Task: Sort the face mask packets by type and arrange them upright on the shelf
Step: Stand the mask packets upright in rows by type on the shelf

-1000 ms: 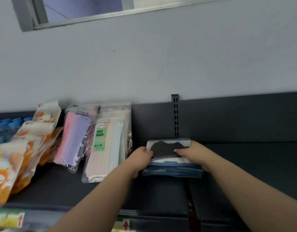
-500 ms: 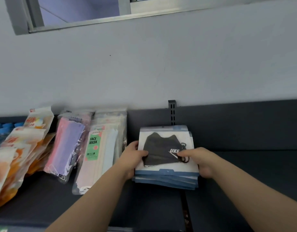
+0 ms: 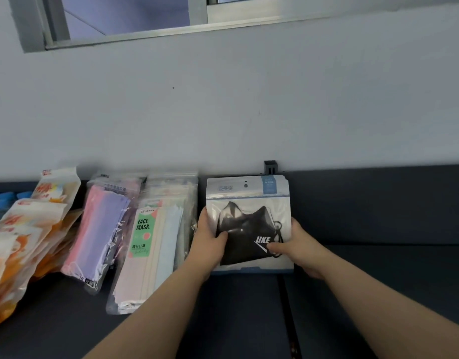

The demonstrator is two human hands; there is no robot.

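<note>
A stack of white-and-blue packets with a black mask (image 3: pixel 249 198) stands upright against the back of the dark shelf (image 3: pixel 378 281). My left hand (image 3: pixel 210 244) grips its left edge, thumb on the front. On the right edge, my right hand (image 3: pixel 293 247) holds it with the thumb by the white logo. Left of the stack lean pastel "FACE MASK" packets (image 3: pixel 150 252), then pink-purple mask packets (image 3: pixel 99 229), then orange-and-white packets (image 3: pixel 24 242).
A grey wall (image 3: pixel 249 112) rises behind the shelf, with a window frame (image 3: pixel 119 27) above. A black slotted upright (image 3: pixel 270 167) shows just behind the black-mask stack. Blue items (image 3: pixel 3 200) sit at the far left. The shelf stretches bare to the right.
The black-mask stack lay flat a second ago; both hands have tipped it up until it stands upright against the shelf back.
</note>
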